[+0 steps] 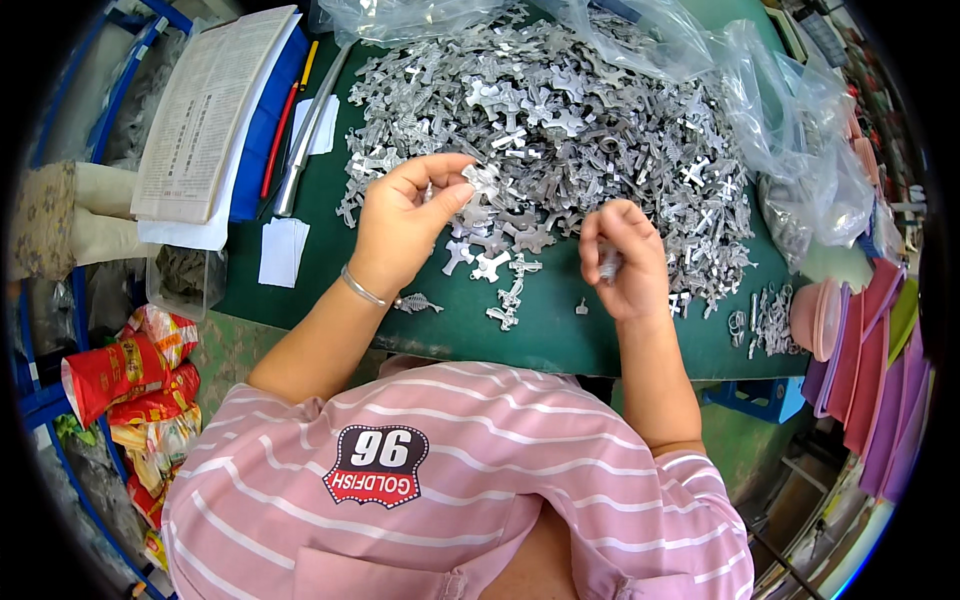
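A wide heap of small silver metal castings [560, 110], many of them cross-shaped or irregular, covers the far part of the green table. At the heap's near left edge, my left hand [408, 215] pinches a flat silver metal piece [482, 180] between thumb and fingers. My right hand [630, 260] is curled at the near right edge of the heap around a small silver metal piece [609, 264], largely covered by the fingers. Between the hands lies a short column of castings [508, 298]. A fishbone-shaped casting [420, 303] rests near my left wrist, and a tiny metal bit [582, 307] lies left of my right wrist.
Clear plastic bags [790, 120] border the heap on the far side and right. Several linked metal pieces [772, 322] lie beside pink cups [815, 318]. At left are a metal rod [305, 150], a red pencil [279, 140], white cards [284, 252] and a printed paper stack [205, 125].
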`<action>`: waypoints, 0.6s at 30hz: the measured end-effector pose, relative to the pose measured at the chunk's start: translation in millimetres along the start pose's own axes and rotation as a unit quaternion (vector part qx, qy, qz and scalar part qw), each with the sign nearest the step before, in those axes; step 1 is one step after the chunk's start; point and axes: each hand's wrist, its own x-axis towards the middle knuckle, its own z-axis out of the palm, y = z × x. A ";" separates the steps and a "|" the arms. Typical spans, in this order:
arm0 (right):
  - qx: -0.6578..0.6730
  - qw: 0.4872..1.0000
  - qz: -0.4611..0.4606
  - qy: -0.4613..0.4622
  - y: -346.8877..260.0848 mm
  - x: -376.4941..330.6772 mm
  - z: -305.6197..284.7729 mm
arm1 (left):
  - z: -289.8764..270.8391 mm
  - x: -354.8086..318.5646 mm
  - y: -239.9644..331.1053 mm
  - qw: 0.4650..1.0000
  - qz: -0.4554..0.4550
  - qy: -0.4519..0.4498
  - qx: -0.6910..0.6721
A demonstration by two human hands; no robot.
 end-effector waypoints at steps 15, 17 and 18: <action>-0.687 0.662 -0.298 0.020 36.2 -2.2 11.9 | -8.9 3.7 -2.7 0.959 0.127 -0.082 0.241; -0.675 0.678 -0.291 0.008 33.6 -2.7 12.4 | -9.0 -1.3 -6.0 0.892 0.181 -0.113 0.399; -0.669 0.685 -0.288 0.001 31.4 -3.7 12.5 | -9.4 -3.2 -8.0 0.879 0.200 -0.114 0.418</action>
